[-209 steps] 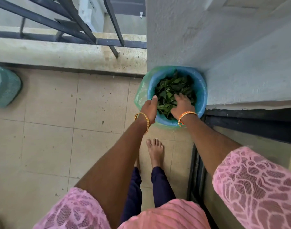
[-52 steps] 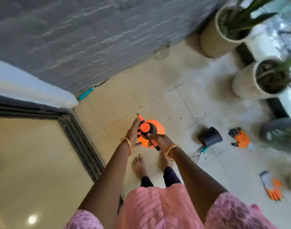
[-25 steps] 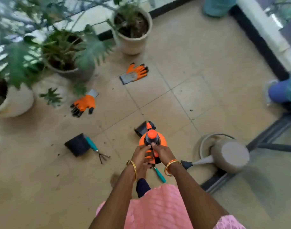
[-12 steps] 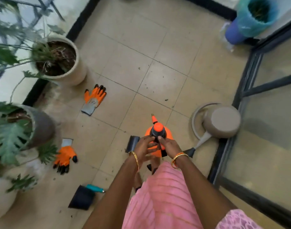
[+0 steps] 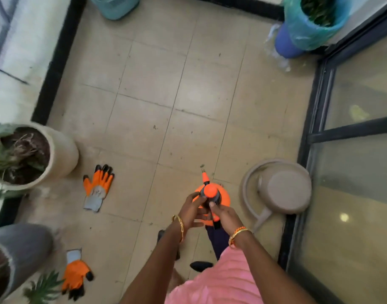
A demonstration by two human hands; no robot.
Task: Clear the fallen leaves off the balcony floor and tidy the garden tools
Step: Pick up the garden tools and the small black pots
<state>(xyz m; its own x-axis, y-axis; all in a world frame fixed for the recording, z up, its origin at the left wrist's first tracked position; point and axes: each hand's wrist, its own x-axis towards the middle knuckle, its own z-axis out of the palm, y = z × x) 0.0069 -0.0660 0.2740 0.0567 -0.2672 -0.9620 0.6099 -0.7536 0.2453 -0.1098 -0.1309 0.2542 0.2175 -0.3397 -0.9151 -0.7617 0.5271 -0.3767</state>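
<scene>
I hold an orange pump sprayer [image 5: 223, 195] with a black head and orange cap in front of me, above the tiled floor. My left hand [image 5: 191, 210] grips its left side and my right hand [image 5: 225, 215] grips the black handle at the back. Its orange nozzle points away from me. A blue bin [image 5: 285, 43] lined with a green bag and holding green leaves stands at the far right corner. Two orange and grey gloves lie on the floor, one glove [image 5: 98, 186] at centre left and the other glove [image 5: 76, 274] at lower left.
A beige watering can [image 5: 282, 189] sits by the sliding glass door [image 5: 352, 172] on the right. A cream plant pot [image 5: 34, 154] and a grey pot [image 5: 17, 251] stand along the left edge. A teal container [image 5: 115, 6] is at the top.
The view has swung round the balcony while I carry the sprayer in both hands. The black pot and teal hand rake seen earlier are out of view; the leaf bin is nearer.
</scene>
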